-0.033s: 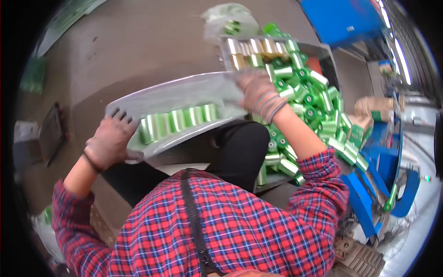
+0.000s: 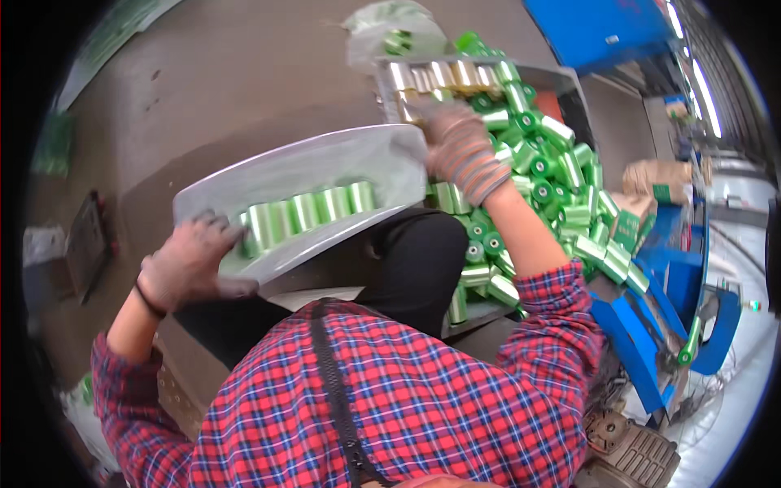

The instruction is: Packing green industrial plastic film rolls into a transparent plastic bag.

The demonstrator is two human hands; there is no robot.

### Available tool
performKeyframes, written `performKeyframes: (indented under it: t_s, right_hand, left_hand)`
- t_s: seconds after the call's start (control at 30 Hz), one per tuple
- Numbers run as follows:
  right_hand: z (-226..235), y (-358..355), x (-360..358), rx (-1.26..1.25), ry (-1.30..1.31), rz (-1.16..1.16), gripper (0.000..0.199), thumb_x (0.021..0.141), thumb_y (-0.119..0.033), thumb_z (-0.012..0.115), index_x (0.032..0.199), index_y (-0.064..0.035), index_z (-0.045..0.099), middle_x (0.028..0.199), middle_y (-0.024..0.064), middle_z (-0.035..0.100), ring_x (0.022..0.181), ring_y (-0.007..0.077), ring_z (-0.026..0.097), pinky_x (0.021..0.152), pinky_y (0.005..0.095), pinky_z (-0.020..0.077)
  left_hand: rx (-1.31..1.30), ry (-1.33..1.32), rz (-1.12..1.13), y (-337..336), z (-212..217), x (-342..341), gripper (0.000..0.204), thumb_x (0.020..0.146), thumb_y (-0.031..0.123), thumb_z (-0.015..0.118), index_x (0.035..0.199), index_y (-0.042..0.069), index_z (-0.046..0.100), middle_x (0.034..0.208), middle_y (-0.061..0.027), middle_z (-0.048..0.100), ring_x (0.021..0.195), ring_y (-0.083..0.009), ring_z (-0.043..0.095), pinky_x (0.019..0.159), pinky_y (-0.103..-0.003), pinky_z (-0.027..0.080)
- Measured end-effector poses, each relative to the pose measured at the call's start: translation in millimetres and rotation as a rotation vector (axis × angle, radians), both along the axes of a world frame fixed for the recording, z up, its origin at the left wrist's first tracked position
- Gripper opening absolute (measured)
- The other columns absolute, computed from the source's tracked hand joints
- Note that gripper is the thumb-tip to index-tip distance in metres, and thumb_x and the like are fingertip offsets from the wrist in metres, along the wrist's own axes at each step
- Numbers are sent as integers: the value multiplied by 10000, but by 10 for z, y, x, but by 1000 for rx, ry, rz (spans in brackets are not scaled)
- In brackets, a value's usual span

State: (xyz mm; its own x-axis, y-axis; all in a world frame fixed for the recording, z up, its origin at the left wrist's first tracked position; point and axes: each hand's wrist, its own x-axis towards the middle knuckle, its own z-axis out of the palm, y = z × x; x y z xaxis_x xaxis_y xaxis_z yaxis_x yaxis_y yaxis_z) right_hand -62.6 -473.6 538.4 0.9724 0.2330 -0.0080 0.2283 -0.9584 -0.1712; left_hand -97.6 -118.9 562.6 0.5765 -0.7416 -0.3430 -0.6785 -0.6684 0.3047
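Right fingers (image 2: 440, 115) farther right, beside tray (image 2: 297, 168)

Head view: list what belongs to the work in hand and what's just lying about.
Seemingly in use: pale tray, left hand at its left end; row of green rolls inside it; grey crate; heaped green rolls, right hand close by.

Seemingly just lying about: pale plastic bag; brown paper sack; finned metal casing.

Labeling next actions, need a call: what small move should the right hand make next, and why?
Probably lower the right hand to a loose green cylinder in the pile: the hand is beside it, and the row in the translucent tray stops short of the tray's right end. Blur hides whether that hand holds one.
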Motion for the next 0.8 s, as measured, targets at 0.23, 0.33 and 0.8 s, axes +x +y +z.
performKeyframes:
  t_s: [0.23,0.33,0.8]
  right_hand:
    - [-2218,-1617,190,497,454,-682,665,763,-548,544,1144,-2,543,1145,208,555,1068,275,542,880,320,429]
    - [-2987,-1368,191,286,511,-697,493,815,-376,532,1200,-70,511,1197,202,518,1120,311,496,946,366,386]
    - [-3443,-1313,-529,609,117,-961,535,590,-299,752,988,-15,534,927,190,583,874,357,557,805,419,439]
  left_hand:
    - [202,640,-116,-4,-339,-272,328,735,399,580,858,109,668,763,-131,621,781,-311,595,716,-399,474]
    - [144,833,91,-105,-264,-196,317,742,360,594,896,91,667,794,-139,631,759,-312,602,704,-376,476]
    - [-364,403,624,-737,110,486,302,730,-47,526,1029,-21,562,931,-137,600,886,-206,573,815,-328,435]
